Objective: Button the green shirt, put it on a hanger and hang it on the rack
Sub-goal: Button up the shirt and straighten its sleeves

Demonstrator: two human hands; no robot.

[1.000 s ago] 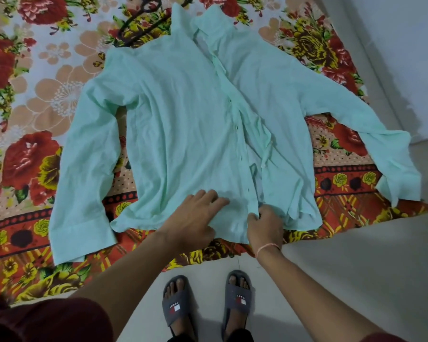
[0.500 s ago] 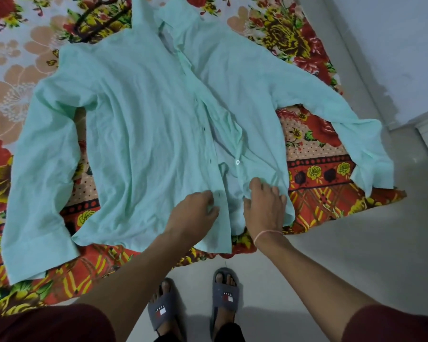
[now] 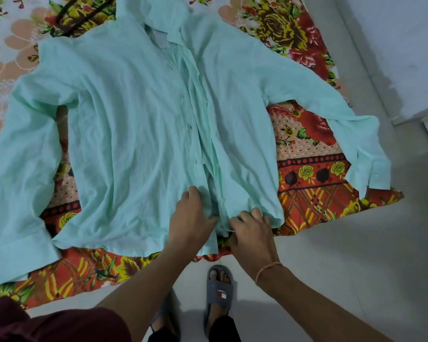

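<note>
The pale green shirt (image 3: 134, 134) lies face up on a floral bedspread, sleeves spread to both sides and collar at the far end. Its front is unbuttoned, with the two front edges meeting loosely down the middle. My left hand (image 3: 190, 215) grips the left front panel by its edge near the hem. My right hand (image 3: 251, 230) pinches the right front panel at the hem, just beside the left hand. A dark curved hanger (image 3: 69, 23) shows partly beyond the shirt's left shoulder; the shirt hides the rest of it. No rack is in view.
The floral bedspread (image 3: 307, 188) covers a low bed whose near edge runs right under my hands. My feet in grey slippers (image 3: 219, 290) stand on the pale floor. A white wall (image 3: 393, 45) runs along the right side.
The open gap at the lower front, where a button showed, has closed as the two panels came together. My right hand moved down to the hem.
</note>
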